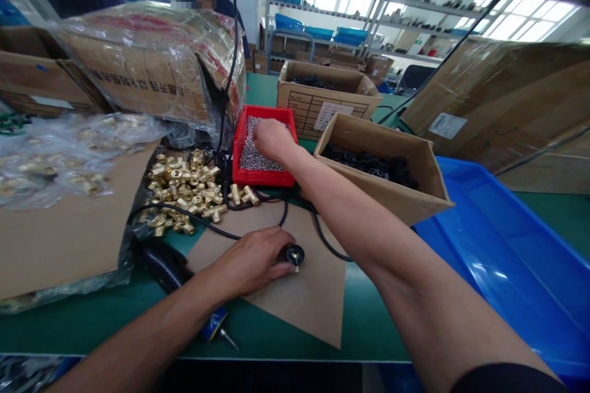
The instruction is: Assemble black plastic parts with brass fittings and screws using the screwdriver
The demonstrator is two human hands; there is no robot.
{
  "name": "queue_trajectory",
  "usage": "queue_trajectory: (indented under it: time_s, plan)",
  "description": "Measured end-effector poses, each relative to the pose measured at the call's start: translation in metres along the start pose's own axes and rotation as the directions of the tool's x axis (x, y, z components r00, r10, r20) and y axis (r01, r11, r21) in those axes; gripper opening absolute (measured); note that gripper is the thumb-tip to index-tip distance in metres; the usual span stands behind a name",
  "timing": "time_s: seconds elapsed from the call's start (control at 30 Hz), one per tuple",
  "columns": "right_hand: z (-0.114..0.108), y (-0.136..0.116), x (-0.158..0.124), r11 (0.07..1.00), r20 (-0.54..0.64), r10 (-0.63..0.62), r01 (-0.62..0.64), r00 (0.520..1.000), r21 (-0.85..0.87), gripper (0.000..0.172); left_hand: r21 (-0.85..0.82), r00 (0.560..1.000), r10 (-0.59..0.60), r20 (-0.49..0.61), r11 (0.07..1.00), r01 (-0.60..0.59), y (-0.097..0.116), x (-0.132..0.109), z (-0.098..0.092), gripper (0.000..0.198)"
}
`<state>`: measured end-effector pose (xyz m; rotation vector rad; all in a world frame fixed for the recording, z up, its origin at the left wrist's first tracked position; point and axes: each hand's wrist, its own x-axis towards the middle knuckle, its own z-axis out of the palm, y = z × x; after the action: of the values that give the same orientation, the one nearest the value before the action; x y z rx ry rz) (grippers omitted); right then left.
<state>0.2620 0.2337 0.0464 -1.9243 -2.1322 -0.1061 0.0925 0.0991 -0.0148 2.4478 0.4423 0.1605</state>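
My left hand [262,258] is closed around a round black part [295,253] with a bit of brass showing at its end. It holds this part just over a brown cardboard sheet [318,295]. My right hand [271,138] reaches into a red bin [267,178] of small shiny metal pieces [251,156], likely screws. Its fingers point down among them, bent together, and whatever they pinch is hidden. Under my left forearm lies a black power screwdriver [161,264] with a blue collar, its bit toward the table's front edge.
Brass fittings [184,187] lie heaped left of the bin, near bagged ones [83,153]. Cardboard boxes [387,135] with black parts stand behind and right. A blue tray [507,258] fills the right side. Black cables [203,218] cross the table. Two people stand beyond the wrapped carton [152,67].
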Motion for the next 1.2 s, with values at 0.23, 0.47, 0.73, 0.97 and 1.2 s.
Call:
queue_trajectory:
  time_s: [0.23,0.47,0.73,0.97,1.2]
  plan:
    - [-0.035,-0.016,-0.091,0.883,-0.039,0.024,-0.003,0.999,0.470,0.008,0.019,1.000,-0.018,-0.011,1.000,0.019,-0.002,-0.001,0.004,0.027]
    - [-0.021,-0.005,-0.203,0.583,0.195,0.151,-0.247,0.969,0.774,0.009,0.045,0.999,-0.030,-0.015,0.999,0.031,-0.005,-0.002,0.008,0.025]
    - [-0.003,-0.001,-0.245,0.388,0.424,0.160,-0.452,0.891,0.803,0.012,0.107,0.999,-0.031,-0.028,0.994,0.034,-0.005,-0.002,0.008,0.023]
    - [0.005,0.004,-0.250,0.524,0.401,0.101,-0.392,0.910,0.756,0.013,0.122,1.000,-0.023,-0.009,0.992,0.024,-0.004,-0.002,0.006,0.023]
    - [0.003,0.010,-0.244,0.449,0.405,0.070,-0.391,0.912,0.803,0.023,0.111,1.000,-0.012,-0.017,0.994,0.014,-0.005,-0.001,0.007,0.025]
